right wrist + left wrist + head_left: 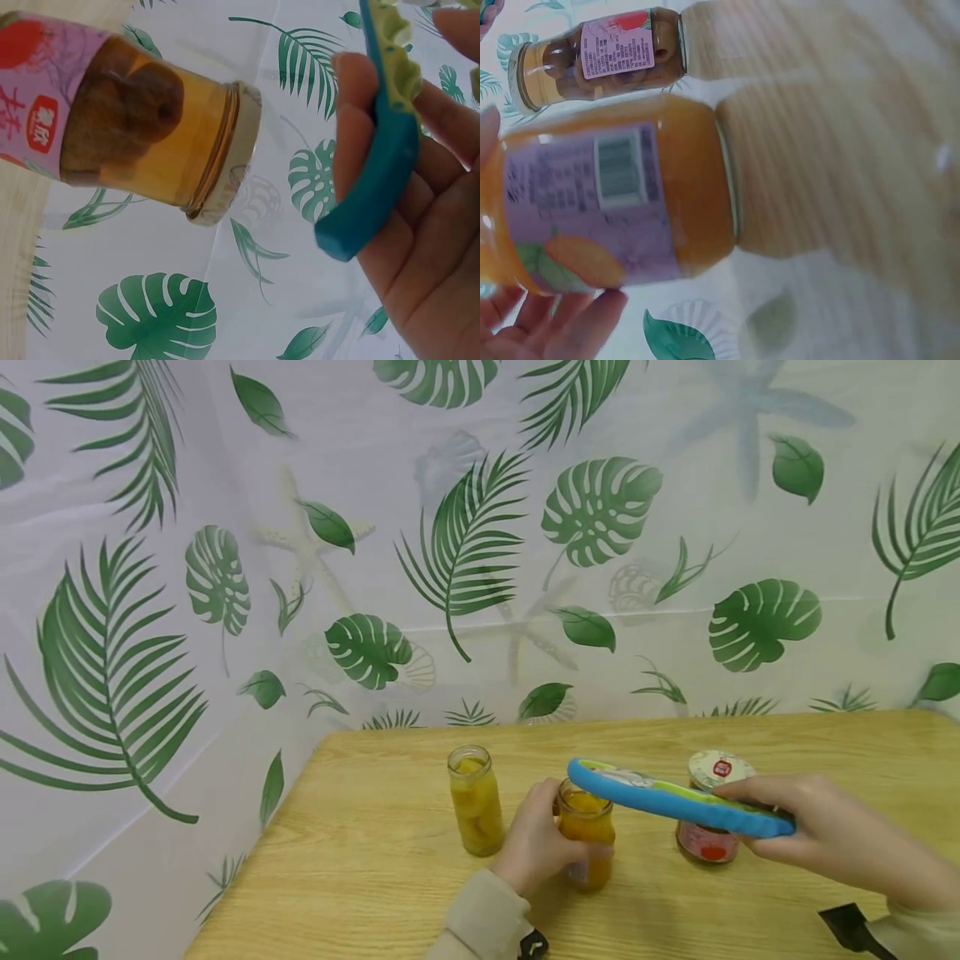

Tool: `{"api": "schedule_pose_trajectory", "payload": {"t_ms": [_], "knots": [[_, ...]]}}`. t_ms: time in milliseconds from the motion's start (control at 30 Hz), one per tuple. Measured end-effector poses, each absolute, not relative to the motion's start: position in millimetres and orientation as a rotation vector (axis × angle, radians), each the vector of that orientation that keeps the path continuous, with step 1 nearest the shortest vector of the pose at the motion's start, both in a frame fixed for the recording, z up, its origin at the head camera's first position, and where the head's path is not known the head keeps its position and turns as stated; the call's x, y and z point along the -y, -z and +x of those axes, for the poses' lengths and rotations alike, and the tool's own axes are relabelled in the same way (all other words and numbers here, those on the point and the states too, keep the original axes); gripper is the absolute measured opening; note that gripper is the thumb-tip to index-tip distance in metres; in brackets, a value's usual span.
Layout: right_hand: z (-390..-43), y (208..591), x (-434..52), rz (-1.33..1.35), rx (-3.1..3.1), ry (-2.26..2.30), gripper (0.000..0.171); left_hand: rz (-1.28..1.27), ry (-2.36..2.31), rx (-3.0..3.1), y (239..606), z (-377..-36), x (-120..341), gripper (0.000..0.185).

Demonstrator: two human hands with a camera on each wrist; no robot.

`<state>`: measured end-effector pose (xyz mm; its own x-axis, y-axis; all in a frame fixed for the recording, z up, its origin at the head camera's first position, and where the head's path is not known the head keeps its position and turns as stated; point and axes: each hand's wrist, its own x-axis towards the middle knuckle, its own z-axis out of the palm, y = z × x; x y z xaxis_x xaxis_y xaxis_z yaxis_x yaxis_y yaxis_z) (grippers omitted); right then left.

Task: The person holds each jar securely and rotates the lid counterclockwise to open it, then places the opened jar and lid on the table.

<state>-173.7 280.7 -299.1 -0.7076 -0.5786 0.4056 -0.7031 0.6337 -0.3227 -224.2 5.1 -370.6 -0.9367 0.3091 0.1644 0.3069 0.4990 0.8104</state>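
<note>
My left hand (534, 842) grips a jar of orange fruit (588, 828) that stands on the table, its glass mouth uncovered. In the left wrist view its purple label (577, 202) shows a barcode and a picture of fruit. My right hand (813, 827) holds a blue and green jar opener (667, 799) by its handle end, with the toothed inner edge showing in the right wrist view. The opener's far end overlaps the jar's rim in the head view, and a whitish patch shows on it. Behind the opener stands a lidded jar of dark fruit (142, 112), partly hidden.
An uncovered tall jar of yellow fruit (477, 806) stands left of my left hand. The wooden table (360, 860) ends at a leaf-patterned cloth (480, 677) behind and to the left. A black strap end (846, 925) hangs by the right wrist.
</note>
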Motion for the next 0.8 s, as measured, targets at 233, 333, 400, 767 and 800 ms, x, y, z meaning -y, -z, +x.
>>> {"api": "schedule_pose_trajectory", "payload": {"t_ms": [233,333,400,767,800], "knots": [[-165,310,-278,1.104,2.470,-0.666,0.043,0.522,-1.581,-2.746,376,-225,-8,0.050],[-162,317,-278,1.165,2.419,-0.691,0.043,0.507,-1.597,-2.760,378,-227,-8,0.050],[-159,322,-280,1.196,2.415,-0.721,0.043,0.506,-1.581,-2.793,380,-229,-10,0.047],[-153,335,-291,1.347,2.548,-0.861,0.038,0.464,-1.607,-2.790,379,-240,-18,0.053],[-154,336,-292,1.370,2.557,-0.869,0.039,0.455,-1.610,-2.777,379,-241,-19,0.054]]}}
